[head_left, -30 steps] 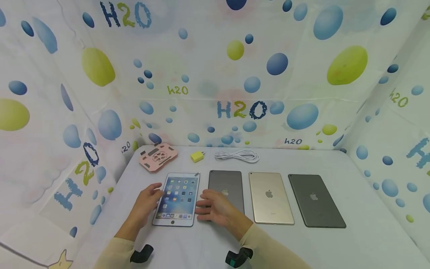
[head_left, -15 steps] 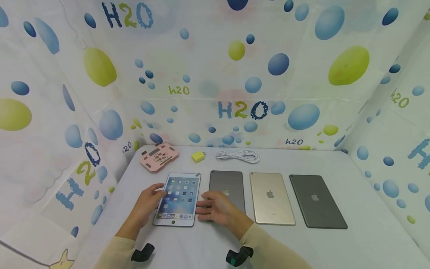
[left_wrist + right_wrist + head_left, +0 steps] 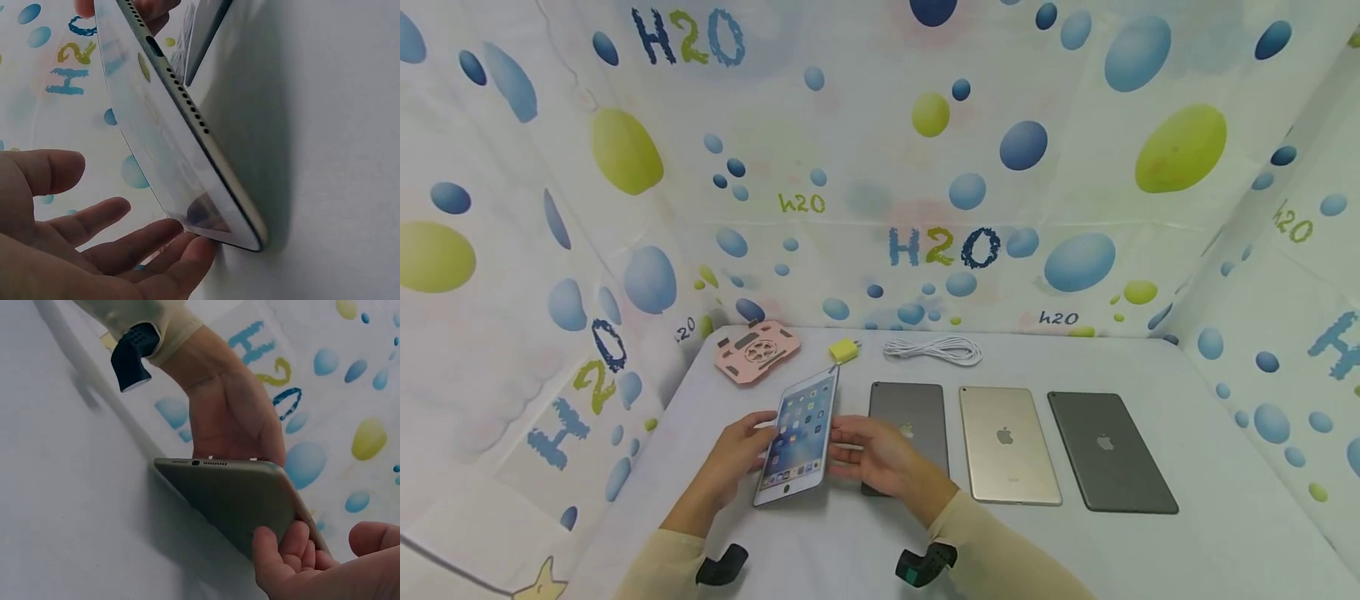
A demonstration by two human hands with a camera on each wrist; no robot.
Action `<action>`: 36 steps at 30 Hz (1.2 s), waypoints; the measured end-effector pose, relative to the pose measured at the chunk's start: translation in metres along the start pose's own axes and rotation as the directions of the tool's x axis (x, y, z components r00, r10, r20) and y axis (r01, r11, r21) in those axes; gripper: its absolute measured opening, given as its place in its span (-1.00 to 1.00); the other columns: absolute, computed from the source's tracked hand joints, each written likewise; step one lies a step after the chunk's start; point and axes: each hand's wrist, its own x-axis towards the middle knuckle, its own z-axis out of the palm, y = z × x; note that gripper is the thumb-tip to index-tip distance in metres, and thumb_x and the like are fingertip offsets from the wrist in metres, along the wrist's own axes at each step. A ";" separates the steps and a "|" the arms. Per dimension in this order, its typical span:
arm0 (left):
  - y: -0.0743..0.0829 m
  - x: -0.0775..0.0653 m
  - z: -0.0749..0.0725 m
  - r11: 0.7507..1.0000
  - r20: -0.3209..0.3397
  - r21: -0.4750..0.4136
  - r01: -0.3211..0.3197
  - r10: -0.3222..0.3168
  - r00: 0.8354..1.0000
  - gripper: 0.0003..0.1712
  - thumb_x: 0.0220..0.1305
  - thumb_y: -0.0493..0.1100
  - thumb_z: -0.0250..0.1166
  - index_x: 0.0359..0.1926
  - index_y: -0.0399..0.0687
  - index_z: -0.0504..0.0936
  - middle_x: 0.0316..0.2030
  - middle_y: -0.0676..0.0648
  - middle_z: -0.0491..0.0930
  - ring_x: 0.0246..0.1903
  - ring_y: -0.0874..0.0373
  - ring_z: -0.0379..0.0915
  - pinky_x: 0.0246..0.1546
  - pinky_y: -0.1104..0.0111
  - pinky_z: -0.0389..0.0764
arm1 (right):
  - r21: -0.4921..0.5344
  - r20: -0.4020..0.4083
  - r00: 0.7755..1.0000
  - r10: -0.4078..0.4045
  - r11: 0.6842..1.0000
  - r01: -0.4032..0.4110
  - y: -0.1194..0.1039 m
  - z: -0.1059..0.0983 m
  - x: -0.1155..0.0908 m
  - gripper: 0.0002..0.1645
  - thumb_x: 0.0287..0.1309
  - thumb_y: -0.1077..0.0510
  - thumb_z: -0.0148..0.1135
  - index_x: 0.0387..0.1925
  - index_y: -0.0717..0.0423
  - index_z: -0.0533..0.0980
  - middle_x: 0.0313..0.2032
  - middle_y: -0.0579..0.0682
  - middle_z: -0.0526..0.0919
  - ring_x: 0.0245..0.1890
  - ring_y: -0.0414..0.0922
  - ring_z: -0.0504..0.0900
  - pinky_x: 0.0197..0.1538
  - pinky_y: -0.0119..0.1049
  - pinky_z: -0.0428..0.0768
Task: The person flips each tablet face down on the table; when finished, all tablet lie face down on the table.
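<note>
A white-framed tablet [image 3: 799, 432] with its screen lit leans up off the table, its right edge higher than its left. At that raised edge my right hand [image 3: 880, 450] holds it, fingers curled beneath the back; in the right wrist view these fingers [image 3: 275, 553] press the tablet's back [image 3: 231, 497] while the thumb stays apart. My left hand [image 3: 730, 454] is by the lower left edge. Its extended fingertips [image 3: 169, 231] touch the edge near a corner in the left wrist view, the thumb free of it.
To the right lie a dark grey tablet [image 3: 917, 412], a gold tablet [image 3: 1009, 458] and another dark tablet [image 3: 1108, 467], all face down. Behind are a pink case-like piece [image 3: 758, 352], a yellow charger plug [image 3: 843, 351] and a coiled white cable [image 3: 934, 350].
The white tablet lay flat half a second ago; now its right side is lifted and the screen tilts leftward. My right hand has come in against its edge.
</note>
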 end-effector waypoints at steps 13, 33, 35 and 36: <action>0.018 -0.008 -0.001 0.997 0.100 0.048 -0.058 0.053 0.994 -0.24 0.52 0.18 0.09 0.49 -0.24 0.29 0.36 -0.42 0.38 0.25 -0.26 0.43 0.20 -0.20 0.51 | -0.034 0.056 0.998 -0.022 0.999 0.024 0.002 0.019 0.009 -0.53 0.41 0.21 0.08 0.28 0.28 0.48 0.07 0.11 0.65 -0.10 -0.07 0.72 0.05 -0.12 0.70; 0.027 -0.010 -0.015 0.995 0.165 -0.078 -0.062 0.074 0.984 -0.15 0.40 0.08 0.27 0.58 -0.03 0.17 0.39 -0.42 0.35 0.35 -0.37 0.30 0.06 -0.20 0.59 | -0.204 0.232 0.972 0.029 0.979 0.020 0.008 0.036 0.015 -0.35 0.45 0.16 0.06 0.52 -0.13 0.30 0.43 0.20 0.35 0.31 0.37 0.45 0.17 0.16 0.61; 0.028 -0.011 -0.015 0.993 0.137 -0.104 -0.058 0.072 0.988 -0.17 0.40 0.06 0.26 0.57 -0.03 0.19 0.38 -0.41 0.37 0.33 -0.37 0.33 0.07 -0.15 0.59 | -0.226 0.234 0.972 0.037 0.974 0.017 0.008 0.037 0.017 -0.34 0.45 0.18 0.05 0.52 -0.19 0.28 0.47 0.20 0.30 0.28 0.35 0.48 0.14 0.14 0.63; 0.028 -0.012 -0.016 0.990 0.126 -0.128 -0.055 0.071 0.989 -0.19 0.40 0.04 0.26 0.57 -0.02 0.20 0.37 -0.40 0.37 0.33 -0.35 0.34 0.12 -0.17 0.57 | -0.238 0.235 0.971 0.040 0.971 0.018 0.008 0.037 0.017 -0.33 0.45 0.18 0.04 0.53 -0.21 0.28 0.49 0.17 0.27 0.28 0.34 0.48 0.13 0.13 0.64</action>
